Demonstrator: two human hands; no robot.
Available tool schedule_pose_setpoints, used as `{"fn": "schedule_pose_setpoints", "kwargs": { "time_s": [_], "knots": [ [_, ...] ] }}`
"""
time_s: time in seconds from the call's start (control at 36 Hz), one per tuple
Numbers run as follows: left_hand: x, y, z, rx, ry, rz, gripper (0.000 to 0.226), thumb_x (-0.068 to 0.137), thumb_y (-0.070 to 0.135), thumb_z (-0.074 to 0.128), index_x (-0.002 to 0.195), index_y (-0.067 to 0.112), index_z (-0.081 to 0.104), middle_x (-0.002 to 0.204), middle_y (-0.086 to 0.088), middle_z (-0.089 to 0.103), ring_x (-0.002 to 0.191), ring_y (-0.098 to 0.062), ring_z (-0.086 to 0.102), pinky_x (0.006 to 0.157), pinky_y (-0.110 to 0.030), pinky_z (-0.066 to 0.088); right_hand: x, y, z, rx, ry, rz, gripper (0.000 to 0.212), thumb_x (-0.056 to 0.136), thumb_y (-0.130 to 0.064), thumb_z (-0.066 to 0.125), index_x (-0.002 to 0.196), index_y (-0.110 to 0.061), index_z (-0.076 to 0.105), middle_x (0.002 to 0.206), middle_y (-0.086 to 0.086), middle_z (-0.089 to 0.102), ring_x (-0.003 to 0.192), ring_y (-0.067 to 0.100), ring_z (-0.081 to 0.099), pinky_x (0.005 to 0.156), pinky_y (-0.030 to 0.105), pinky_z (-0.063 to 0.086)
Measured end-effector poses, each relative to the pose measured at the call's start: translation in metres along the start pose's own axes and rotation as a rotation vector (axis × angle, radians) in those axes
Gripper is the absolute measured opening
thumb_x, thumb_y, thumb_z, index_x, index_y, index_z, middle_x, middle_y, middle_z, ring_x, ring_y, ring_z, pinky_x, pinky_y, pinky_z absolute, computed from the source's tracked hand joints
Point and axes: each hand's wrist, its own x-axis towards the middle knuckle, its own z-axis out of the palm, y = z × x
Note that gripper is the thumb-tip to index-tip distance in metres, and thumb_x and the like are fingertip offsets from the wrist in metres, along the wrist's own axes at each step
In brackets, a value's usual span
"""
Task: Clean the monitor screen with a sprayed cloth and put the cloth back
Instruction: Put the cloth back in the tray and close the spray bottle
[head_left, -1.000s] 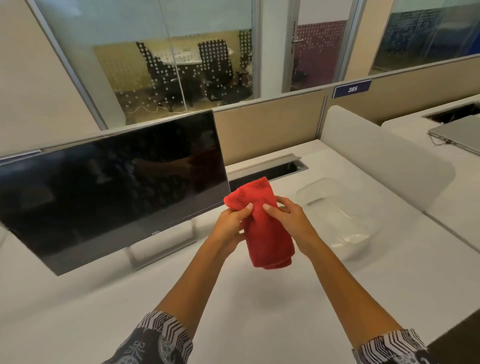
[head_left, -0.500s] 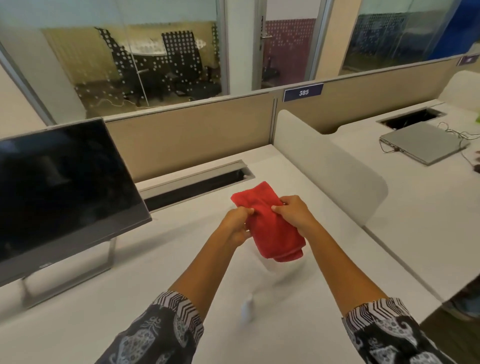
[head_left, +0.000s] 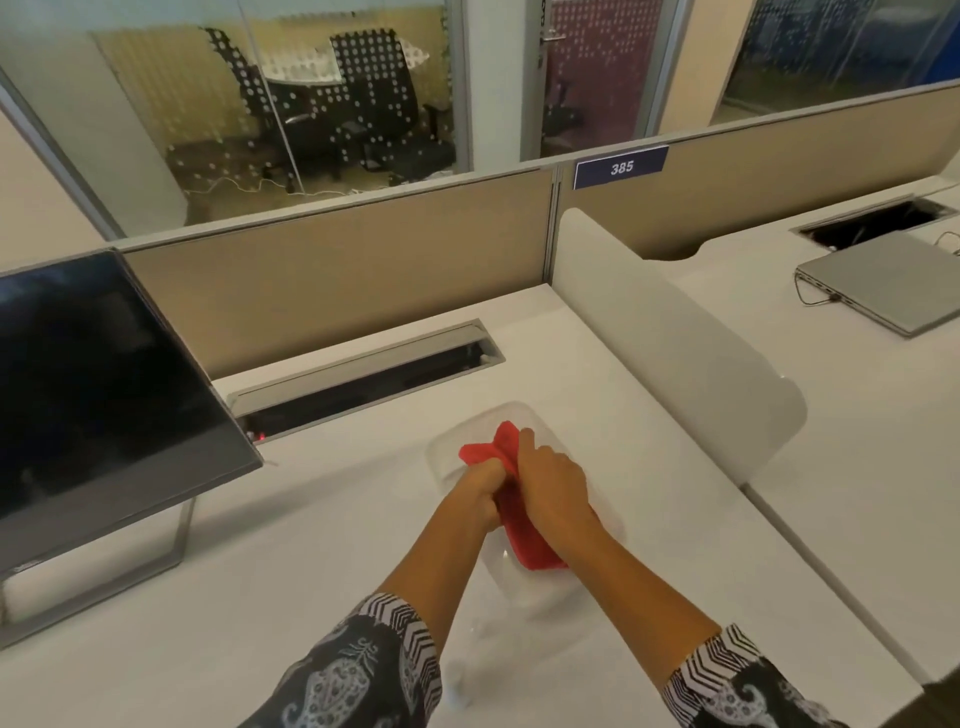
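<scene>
A folded red cloth (head_left: 524, 525) lies low inside a clear plastic tray (head_left: 467, 431) on the white desk (head_left: 311, 545). My left hand (head_left: 480, 493) grips the cloth's left edge and my right hand (head_left: 553, 486) presses on its right side, covering the middle of it. The dark monitor (head_left: 98, 395) stands at the left on a grey metal stand (head_left: 179, 540), its screen off. A small white spray bottle top (head_left: 457, 686) shows blurred between my sleeves near the front edge.
A cable slot (head_left: 363, 379) runs along the back of the desk under the beige partition (head_left: 337, 270). A white divider panel (head_left: 675, 343) borders the desk on the right. A shut grey laptop (head_left: 883, 286) with a cable lies on the neighbouring desk.
Both hands have gone down and forward with the red cloth, from held in the air to inside the clear tray. The view has swung right, so the monitor sits further left.
</scene>
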Motion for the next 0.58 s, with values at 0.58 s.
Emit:
{"fn": "schedule_pose_setpoints", "kwargs": {
  "time_s": [0.58],
  "knots": [
    [0.059,-0.003,-0.016,0.250,0.253,0.190,0.037,0.084,0.013,0.047,0.116,0.003,0.064,0.098,-0.011,0.069,0.078,-0.025,0.062,0.056,-0.029,0.049,0.006,0.010,0.049,-0.195,0.029,-0.215,0.029,0.105,-0.030,0.034,0.122,-0.017,0.055,0.132,0.008,0.053,0.121,0.025,0.046,0.101,0.036,0.039]
  ]
}}
